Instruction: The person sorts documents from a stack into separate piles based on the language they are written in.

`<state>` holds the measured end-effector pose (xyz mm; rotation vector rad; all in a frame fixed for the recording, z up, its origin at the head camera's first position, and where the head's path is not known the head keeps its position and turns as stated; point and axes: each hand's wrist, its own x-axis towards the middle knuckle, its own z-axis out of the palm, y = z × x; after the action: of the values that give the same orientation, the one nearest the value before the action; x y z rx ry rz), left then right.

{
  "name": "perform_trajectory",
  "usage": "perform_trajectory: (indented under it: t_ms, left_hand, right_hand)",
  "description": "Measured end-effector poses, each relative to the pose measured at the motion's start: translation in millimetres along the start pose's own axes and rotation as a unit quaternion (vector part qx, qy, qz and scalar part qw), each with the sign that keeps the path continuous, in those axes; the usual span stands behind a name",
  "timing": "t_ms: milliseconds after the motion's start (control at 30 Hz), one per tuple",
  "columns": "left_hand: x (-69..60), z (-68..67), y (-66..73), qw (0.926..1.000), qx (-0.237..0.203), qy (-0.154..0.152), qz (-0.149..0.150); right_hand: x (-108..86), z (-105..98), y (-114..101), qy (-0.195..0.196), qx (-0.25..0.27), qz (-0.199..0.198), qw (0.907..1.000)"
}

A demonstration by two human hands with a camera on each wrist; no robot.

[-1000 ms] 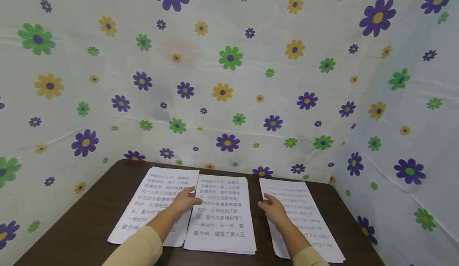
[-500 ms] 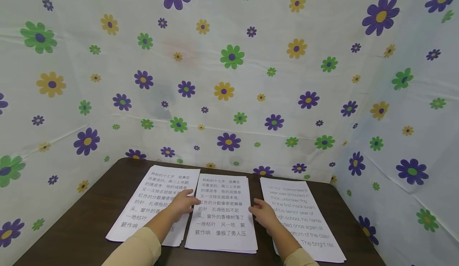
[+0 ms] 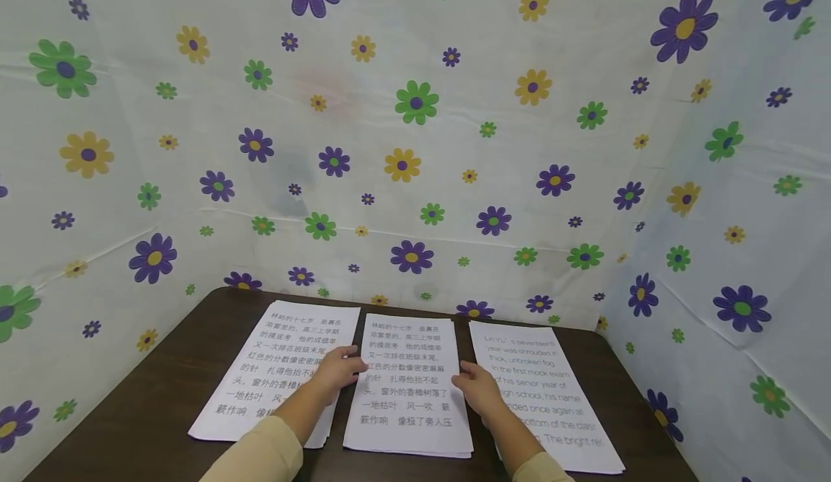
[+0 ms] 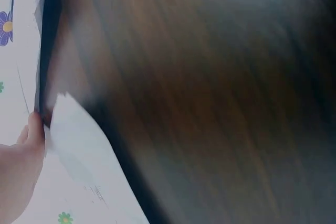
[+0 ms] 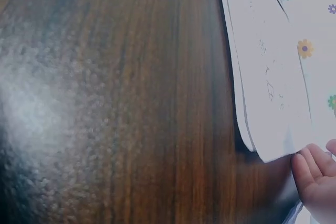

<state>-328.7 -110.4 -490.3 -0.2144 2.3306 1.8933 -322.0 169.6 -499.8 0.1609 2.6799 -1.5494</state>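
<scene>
Three stacks of printed white paper lie in a row. The left stack (image 3: 260, 366) and middle stack (image 3: 405, 388) carry Chinese characters, the right stack (image 3: 545, 388) English text. My left hand (image 3: 327, 377) reaches across the left stack and touches the middle stack's left edge. At that stack's right edge, the fingers of my right hand (image 3: 483, 392) touch the paper. In the left wrist view, fingers of the left hand (image 4: 21, 166) meet the paper's edge. The right wrist view has the right hand (image 5: 317, 179) at a corner of the stack (image 5: 268, 82), whose sheets look slightly offset.
The dark brown wooden table (image 3: 123, 395) bears all the stacks. White cloth (image 3: 415, 200) printed with purple, green and yellow flowers hangs behind it and on both sides. Narrow gaps of table separate the stacks.
Over the last second, my right hand has come left from the right stack to the middle stack's right edge. The middle stack has shifted slightly right, widening the gap beside the left stack.
</scene>
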Motion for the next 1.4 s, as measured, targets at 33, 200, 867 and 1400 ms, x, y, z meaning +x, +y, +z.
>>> perform_trajectory:
  t_ms: [33, 200, 867, 1400]
  left_hand:
    - [-0.2, 1.1, 0.0, 1.0000, -0.001, 0.001, -0.001]
    - [-2.6, 5.0, -1.0, 0.9998, 0.012, 0.012, -0.006]
    - [-1.8, 23.1, -13.1, 0.9957, 0.018, 0.086, 0.032]
    - [2.9, 29.4, -10.3, 0.9954, 0.036, 0.089, -0.007]
  right_hand:
    - [0.0, -0.1, 0.5, 0.004, -0.001, 0.003, 1.0000]
    - [-1.7, -0.3, 0.6, 0.014, 0.003, 0.008, 0.9999]
    - [-2.0, 12.5, 11.6, 0.061, 0.061, 0.017, 0.9962]
    - [-2.1, 11.5, 11.4, 0.078, 0.089, 0.034, 0.9924]
